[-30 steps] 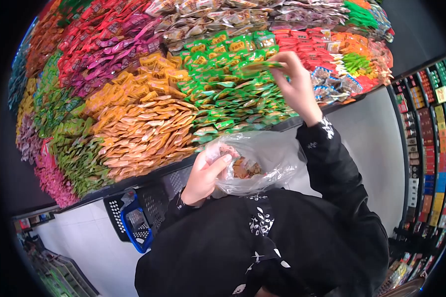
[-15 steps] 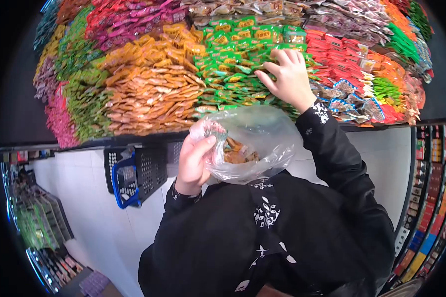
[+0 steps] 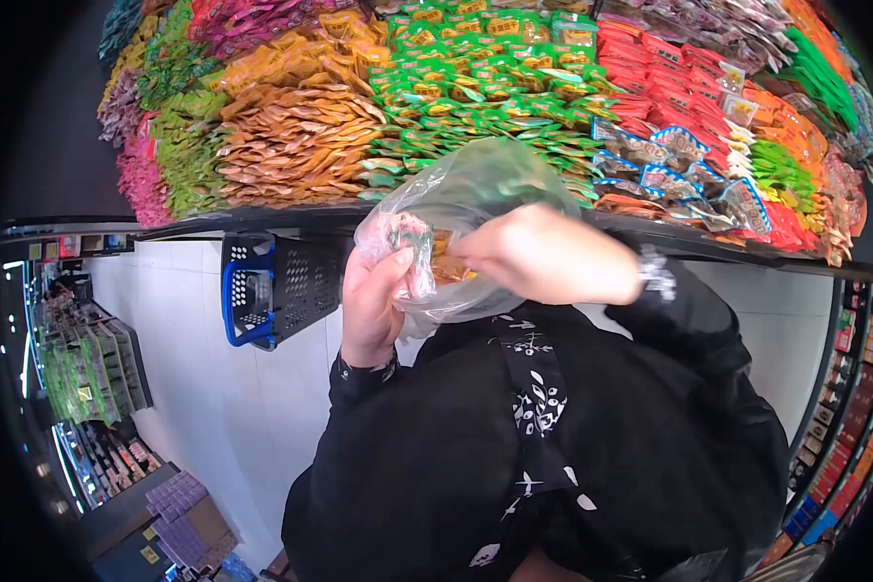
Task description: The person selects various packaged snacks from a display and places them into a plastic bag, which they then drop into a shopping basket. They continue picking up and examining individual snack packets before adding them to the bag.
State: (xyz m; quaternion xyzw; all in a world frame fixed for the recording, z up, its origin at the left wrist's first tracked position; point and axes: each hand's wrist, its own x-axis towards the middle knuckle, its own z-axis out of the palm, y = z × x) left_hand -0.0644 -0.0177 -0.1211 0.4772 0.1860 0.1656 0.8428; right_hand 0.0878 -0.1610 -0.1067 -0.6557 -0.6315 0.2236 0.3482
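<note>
My left hand (image 3: 373,296) is closed round the gathered edge of a clear plastic bag (image 3: 475,179), keeping its mouth spread. Orange-brown packets (image 3: 446,257) show inside the bag. Over the bag's mouth, my right hand (image 3: 543,254) is blurred, its fingers pinched together at the packets; whatever they grip is too hidden to name. Behind the bag lie green packets (image 3: 475,92), with orange-brown packets (image 3: 301,145) to their left and red packets (image 3: 660,87) to their right.
A dark shopping basket (image 3: 301,281) with a blue handle is below the display's front edge, left of my left hand. Stocked shelves (image 3: 844,398) stand at the right. More shelving (image 3: 87,364) and stacked purple goods (image 3: 179,514) are at the left.
My right hand has moved from the green packets down to the bag's mouth, and its fingers have closed. The view has shifted slightly; my left hand still holds the bag.
</note>
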